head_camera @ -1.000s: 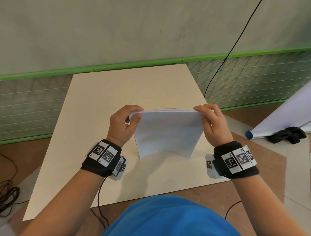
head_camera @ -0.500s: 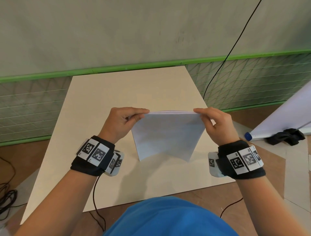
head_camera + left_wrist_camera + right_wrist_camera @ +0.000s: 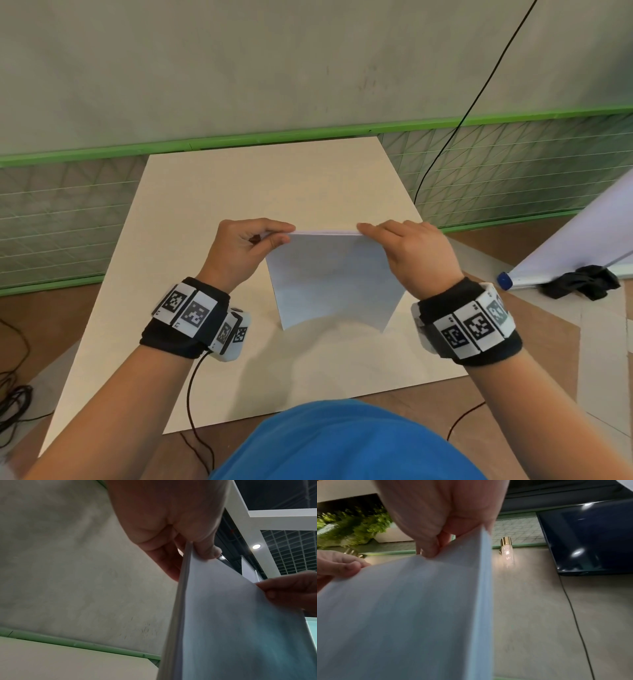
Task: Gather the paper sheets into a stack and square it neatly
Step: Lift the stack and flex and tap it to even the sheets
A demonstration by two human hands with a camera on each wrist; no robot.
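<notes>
In the head view, the paper stack (image 3: 334, 279) stands upright on its lower edge at the middle of the cream table (image 3: 205, 192). The left hand (image 3: 239, 253) pinches the top corner at 9 o'clock of the stack, and the right hand (image 3: 416, 255) pinches the top corner at 3 o'clock.

In the left wrist view, the thumb and curled fingers (image 3: 164, 561) of the left hand (image 3: 168, 520) grip the stack (image 3: 240, 622) at its upper corner.

In the right wrist view, the right hand (image 3: 443, 513) grips the stack (image 3: 411, 615) at 12 o'clock, fingers closed on the paper.
</notes>
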